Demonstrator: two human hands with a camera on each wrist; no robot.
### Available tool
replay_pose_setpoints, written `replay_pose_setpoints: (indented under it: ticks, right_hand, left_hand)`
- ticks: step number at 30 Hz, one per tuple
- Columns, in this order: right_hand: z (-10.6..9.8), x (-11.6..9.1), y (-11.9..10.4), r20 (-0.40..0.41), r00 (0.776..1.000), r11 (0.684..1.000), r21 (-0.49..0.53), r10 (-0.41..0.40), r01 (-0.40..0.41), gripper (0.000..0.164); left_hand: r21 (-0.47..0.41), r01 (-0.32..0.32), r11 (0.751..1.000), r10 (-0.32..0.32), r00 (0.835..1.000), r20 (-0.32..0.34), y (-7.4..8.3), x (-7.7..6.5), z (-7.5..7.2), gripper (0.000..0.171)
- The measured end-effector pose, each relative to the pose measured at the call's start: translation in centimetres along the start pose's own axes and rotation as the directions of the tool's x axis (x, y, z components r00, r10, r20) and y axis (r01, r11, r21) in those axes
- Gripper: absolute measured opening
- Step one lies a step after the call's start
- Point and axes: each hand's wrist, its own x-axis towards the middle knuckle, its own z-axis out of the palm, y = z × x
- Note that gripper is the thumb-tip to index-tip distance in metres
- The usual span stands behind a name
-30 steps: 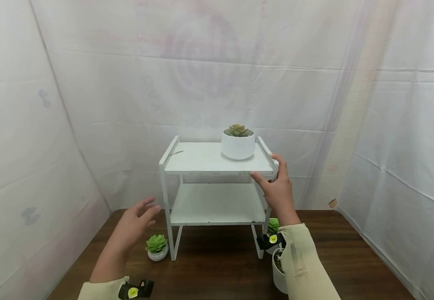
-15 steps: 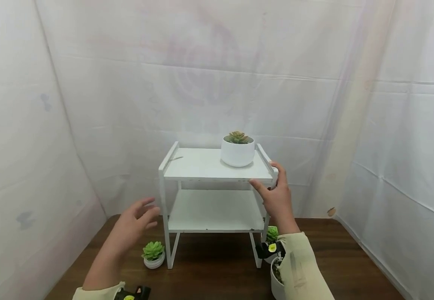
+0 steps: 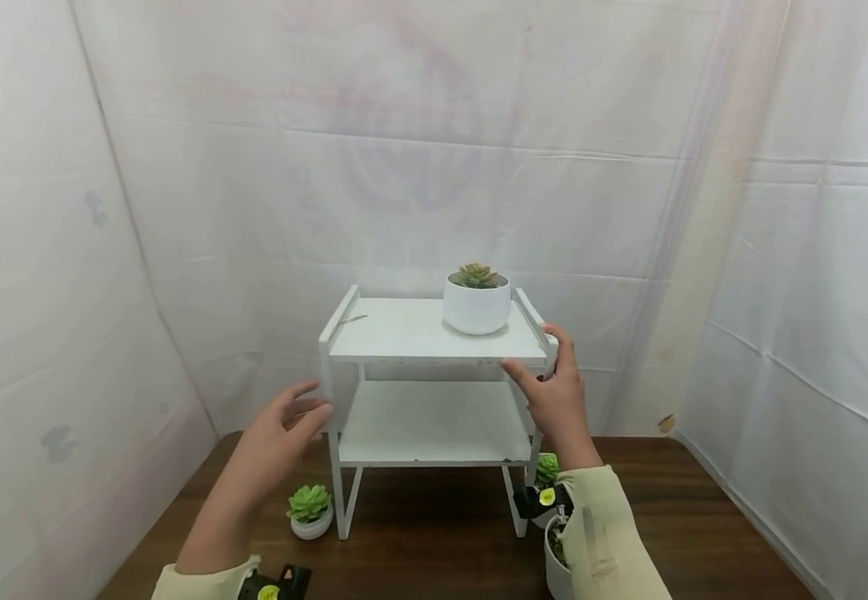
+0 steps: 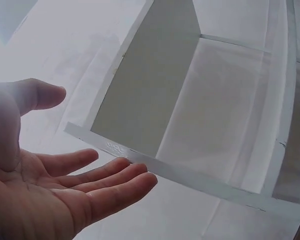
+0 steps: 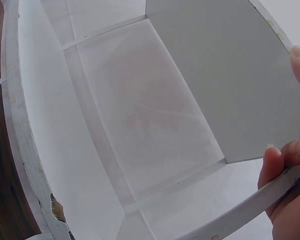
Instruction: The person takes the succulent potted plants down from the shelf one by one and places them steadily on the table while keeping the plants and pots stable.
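Note:
A white two-tier shelf [image 3: 434, 421] stands on the dark wooden table. My right hand [image 3: 557, 402] grips its upper right corner, thumb at the front edge of the top board. In the right wrist view the fingers [image 5: 271, 167] curl round the post. My left hand [image 4: 50, 185] is beside the left post, palm turned to it and fingers loosely extended. Its fingertips overlap the post in the left wrist view; whether they touch cannot be told. A white pot with a succulent [image 3: 476, 304] sits on the top board, right of its middle.
A small potted green succulent [image 3: 310, 510] stands by the left front leg. Another green succulent [image 3: 546, 471] and a white pot [image 3: 556, 567] are on the right, partly hidden by the right forearm. Pale sheets [image 3: 419, 167] hang behind and at both sides.
My left hand has moved slightly right and up, closer to the left post. The right hand keeps its grip. The head view has tilted up a little since the first frame.

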Motion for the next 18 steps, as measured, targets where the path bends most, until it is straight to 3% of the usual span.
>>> replay_pose_setpoints:
  ticks: [5, 18]
  right_hand:
    - [0.1, 0.2, 0.0, -0.004, 1.000, 1.000, -0.007, -0.011, 0.011, 0.081]
    - [0.0, 0.0, -0.2, 0.003, 1.000, 1.000, -0.003, -0.012, 0.012, 0.080]
  left_hand:
    - [-0.023, -0.019, 1.000, 0.019, 1.000, -0.015, 0.7, -0.1, -0.1, 0.068]
    - [0.054, -0.064, 0.997, 0.065, 0.997, -0.035, 2.0, -0.4, 0.1, 0.066]
